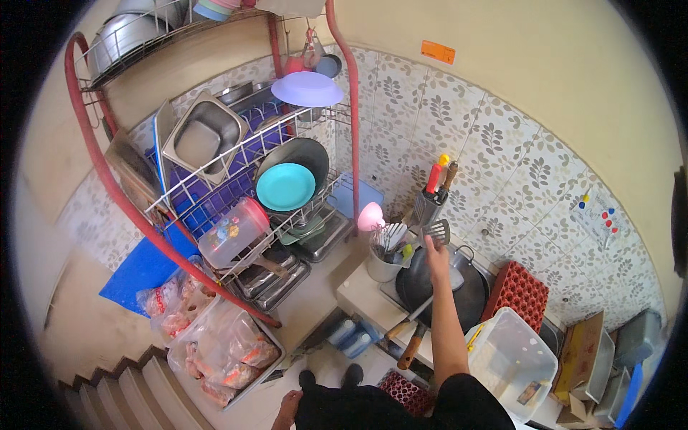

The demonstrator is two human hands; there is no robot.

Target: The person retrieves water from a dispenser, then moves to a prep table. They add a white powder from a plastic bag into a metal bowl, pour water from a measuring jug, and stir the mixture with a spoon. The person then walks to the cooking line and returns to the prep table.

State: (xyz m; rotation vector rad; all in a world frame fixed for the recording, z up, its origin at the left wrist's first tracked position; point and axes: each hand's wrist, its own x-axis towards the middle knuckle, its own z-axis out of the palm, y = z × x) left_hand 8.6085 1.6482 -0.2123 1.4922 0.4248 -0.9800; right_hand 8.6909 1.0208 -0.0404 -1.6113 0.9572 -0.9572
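My right arm reaches forward over the counter, and my right hand [436, 259] is closed around a dark slotted turner [436, 231] just below its head. Left of it, a white utensil tub [380, 268] holds a whisk [391, 235], a pink ladle [370, 216] and other tools. Beneath my forearm sits a black wok [469, 304], with a long wooden-handled tool [410, 319] lying across its rim. At the lower edge, my left hand [288, 408] hangs beside my body, holding nothing I can see; its fingers are partly hidden.
A knife holder [428, 208] stands against the tiled wall. Right of the wok are a red egg tray [517, 292] and a clear plastic bin [517, 351]. A red-framed dish rack [107, 168] rises at left, above a tub of bagged raw meat [228, 362]. Stairs [132, 394] lie lower left.
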